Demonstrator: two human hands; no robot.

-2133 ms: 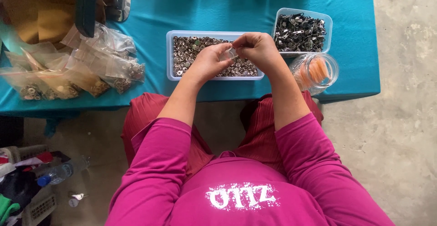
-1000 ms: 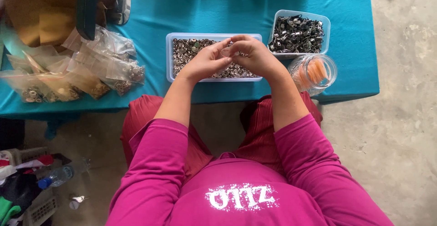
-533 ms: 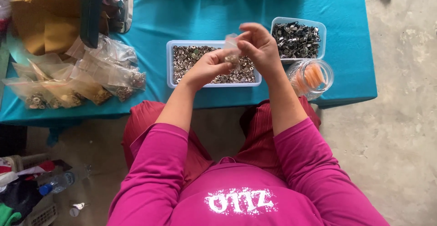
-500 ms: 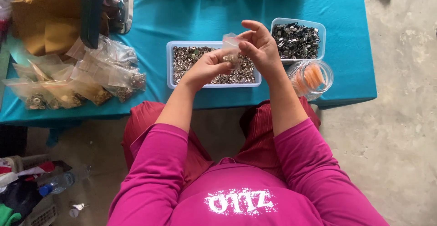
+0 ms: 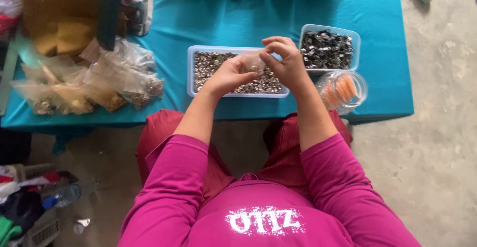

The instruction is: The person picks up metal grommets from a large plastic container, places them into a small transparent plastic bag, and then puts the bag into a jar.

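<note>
Both hands on a small clear bag, right over the long tray.

I see the left hand (image 5: 229, 74) and right hand (image 5: 284, 63) with fingers pinched shut on the bag (image 5: 252, 62), held just above the tray (image 5: 191, 73) of tiny metal bits on the teal tabletop (image 5: 198, 13). A second tub (image 5: 326, 49) and a jar (image 5: 343, 89) sit to the right.

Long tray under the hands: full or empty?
Full. The long tray shows small metal pieces across its whole floor; both hands, left hand and right hand, hold a small clear bag above it.
</note>
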